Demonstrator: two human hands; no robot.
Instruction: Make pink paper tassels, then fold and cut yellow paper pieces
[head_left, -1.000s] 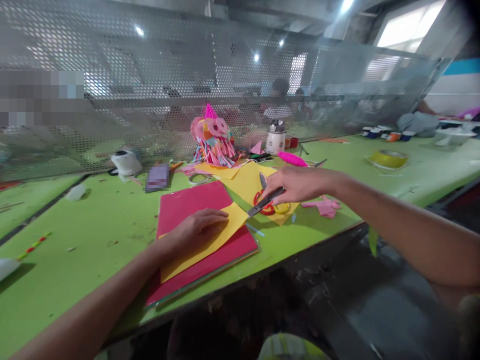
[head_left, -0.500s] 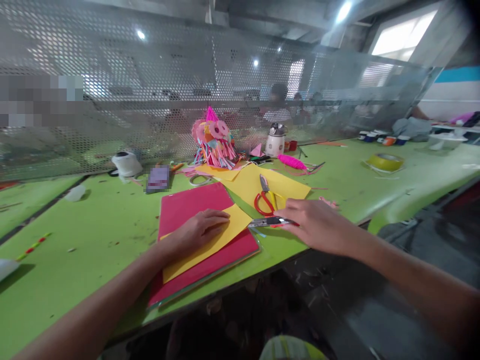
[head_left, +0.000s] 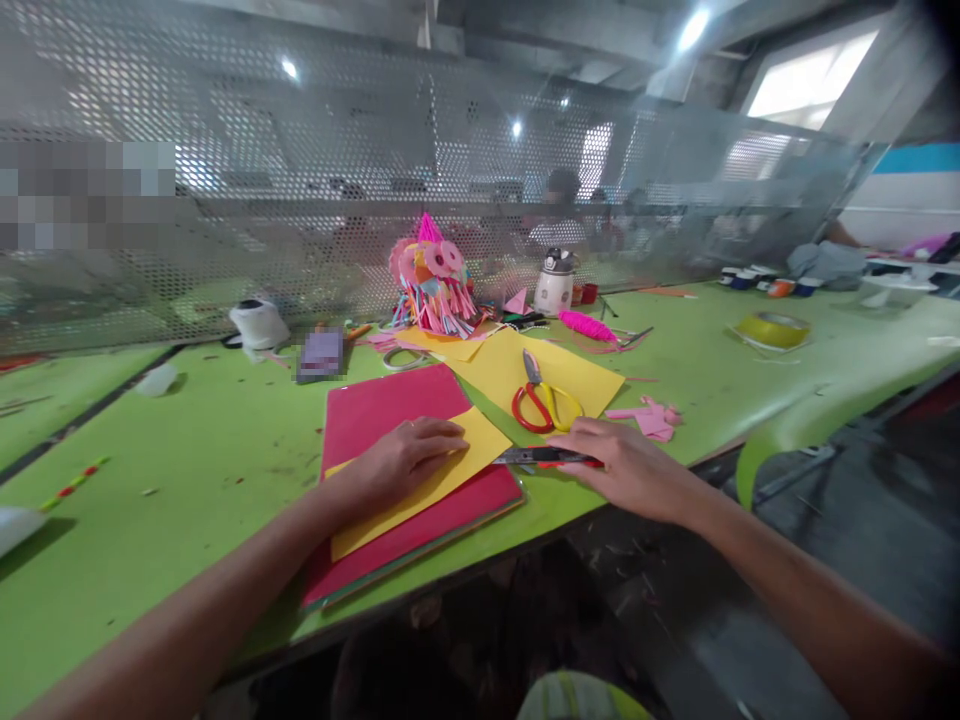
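My left hand (head_left: 401,457) lies flat, fingers together, on a yellow paper sheet (head_left: 431,480) that rests on a red board (head_left: 375,415). My right hand (head_left: 626,465) grips a dark utility knife (head_left: 536,456) with a red end, its blade pointing left toward the yellow sheet's right corner, low over the green table (head_left: 187,450). Red- and yellow-handled scissors (head_left: 541,400) lie on a larger yellow sheet (head_left: 577,375) just beyond the knife.
A pink fringed paper figure (head_left: 431,275) stands at the back by a perforated metal screen (head_left: 300,200). A white jar (head_left: 555,280), pink scraps (head_left: 649,418), a yellow tape roll (head_left: 772,328) and a white holder (head_left: 257,323) lie around. The table edge runs just below my hands.
My right hand carried the knife from above the scissors toward me and down to the table beside the yellow sheet's corner. My left hand stayed pressed on the sheet.
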